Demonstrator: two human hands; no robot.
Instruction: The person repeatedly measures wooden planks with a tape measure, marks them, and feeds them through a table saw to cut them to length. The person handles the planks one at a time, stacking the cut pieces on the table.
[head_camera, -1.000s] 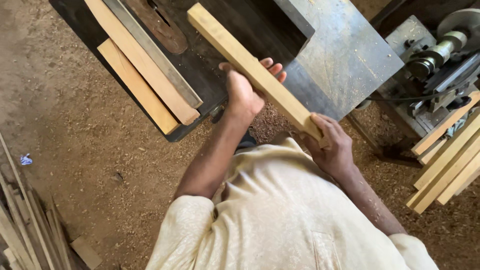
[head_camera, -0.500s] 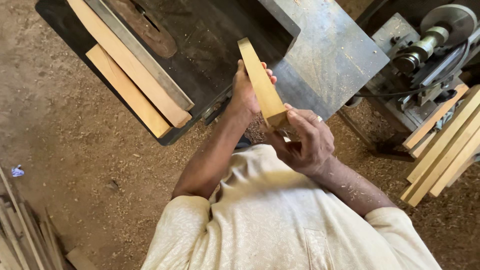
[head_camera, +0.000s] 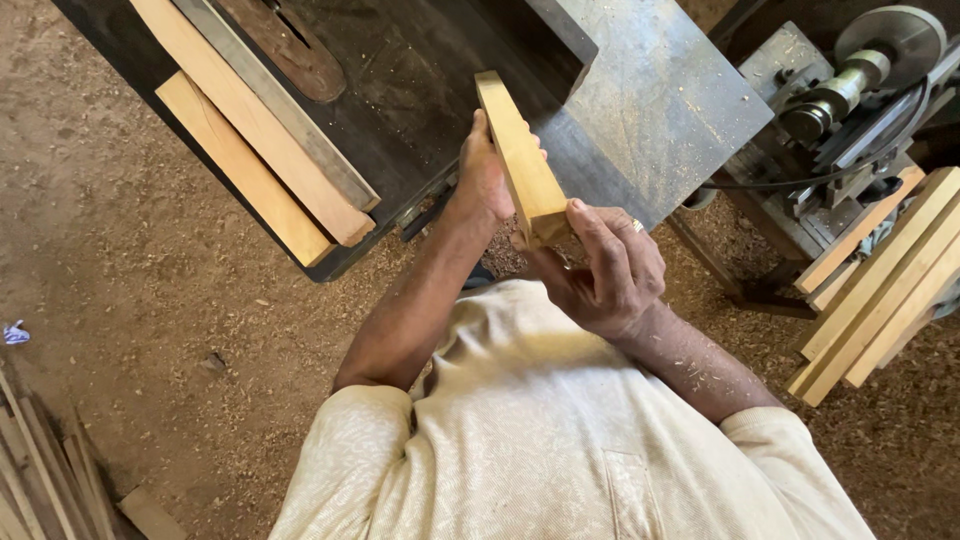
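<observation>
Over the saw table (head_camera: 660, 110), where two boards (head_camera: 250, 130) lie by the blade slot, the board (head_camera: 520, 160) is raised uncut, the left hand (head_camera: 485, 175) gripping its side and the right hand (head_camera: 610, 270) closed round its near end.

Your left hand (head_camera: 487, 178) is raised ahead of your chest, its back turned toward you, wrapped around the far side of what you hold, with its fingers hidden behind it. The left forearm runs bare and nearly straight from the short pale sleeve at your shoulder. Your right hand (head_camera: 605, 272) sits lower and closer, palm curled inward, fingers (head_camera: 598, 235) bent over the near end and clasped tight. A ring shows on 1 finger. The right forearm angles back to your side.
</observation>
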